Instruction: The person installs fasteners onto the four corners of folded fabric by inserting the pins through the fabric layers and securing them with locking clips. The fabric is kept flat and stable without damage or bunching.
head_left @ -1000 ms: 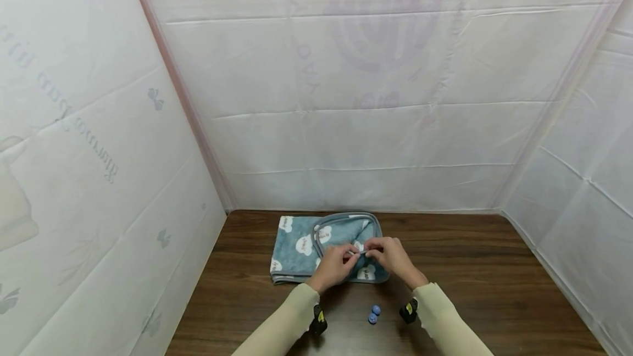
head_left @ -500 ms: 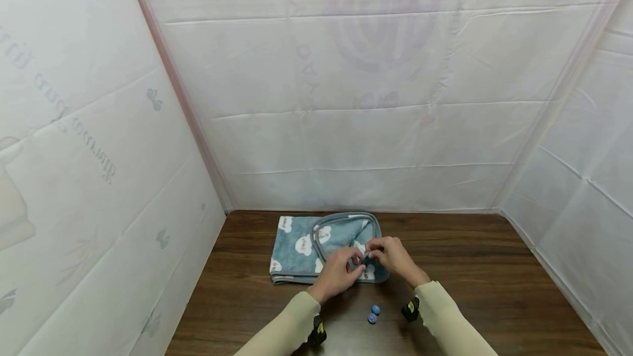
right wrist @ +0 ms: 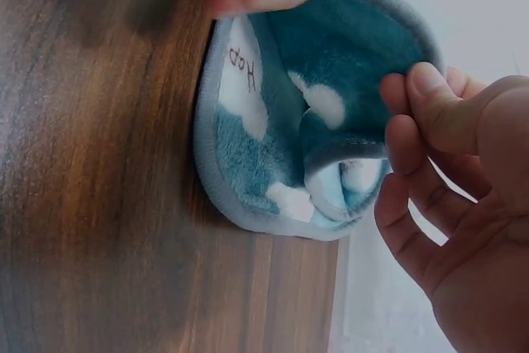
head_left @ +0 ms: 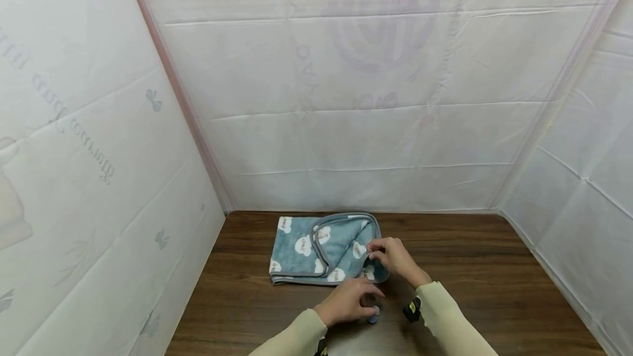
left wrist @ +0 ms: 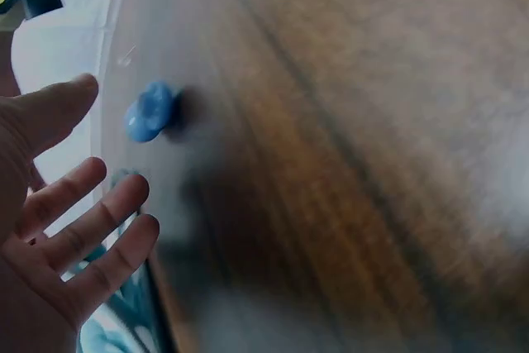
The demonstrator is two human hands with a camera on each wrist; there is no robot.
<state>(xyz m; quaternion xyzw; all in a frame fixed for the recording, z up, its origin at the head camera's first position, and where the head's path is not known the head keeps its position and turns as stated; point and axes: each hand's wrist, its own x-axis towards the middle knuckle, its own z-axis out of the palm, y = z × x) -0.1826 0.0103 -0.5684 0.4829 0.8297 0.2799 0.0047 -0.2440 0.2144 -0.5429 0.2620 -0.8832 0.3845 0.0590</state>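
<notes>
A folded teal blanket (head_left: 292,243) with white cloud patches and grey edging lies near the back of the table. My right hand (head_left: 393,257) pinches its grey-edged corner between thumb and fingers, lifting it; the right wrist view shows the blanket (right wrist: 256,159) folded back below that hand (right wrist: 488,155). In front of the blanket, my left hand (head_left: 348,300) reaches over the table with thumb and fingers spread. By its thumb are two small blue rounded plastic pieces (head_left: 372,320), partly covered in the head view. The left wrist view shows the blue pieces (left wrist: 152,111) apart from my left hand (left wrist: 58,212).
The dark wood table (head_left: 494,290) extends to both sides of the blanket. White printed sheeting (head_left: 366,142) walls in its back, left and right. A black wrist device (head_left: 412,310) hangs at my right cuff.
My left hand has let go of the blanket edge and moved toward me, over to the blue pieces, its fingers spreading. My right hand stays at the blanket corner.
</notes>
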